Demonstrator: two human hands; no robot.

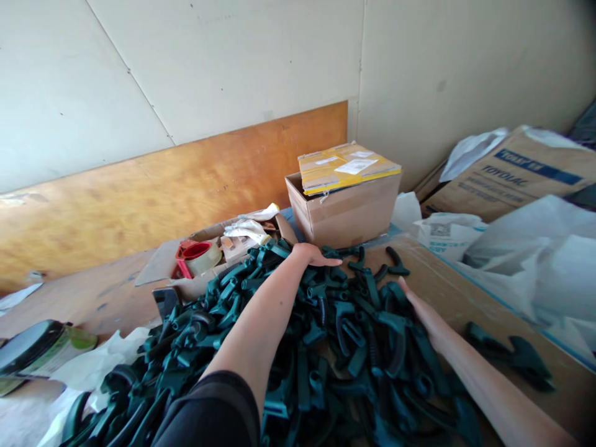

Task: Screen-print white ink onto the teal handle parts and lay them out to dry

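A large heap of dark green plastic handle-shaped parts (321,329), some with black ribbed curved strips, spreads over the table in front of me. My left hand (313,253) reaches across to the far side of the heap, its visible fingers stretched out to the right and nothing seen in it. Along the heap's right edge lies my right hand (421,310), fingers extended and resting against the parts. Its palm side is hidden. Just beyond the right fingertips is a loose part (397,262), and another loose green part (512,357) lies right of my right forearm.
Behind the heap stands a cardboard box (344,214) with a flattened carton on top. Left of it, an open carton (195,287) holds a tape dispenser (195,256). A dark-lidded jar (37,347) is at far left. White plastic bags (526,248) and a Toyolac sack (516,177) line the right.
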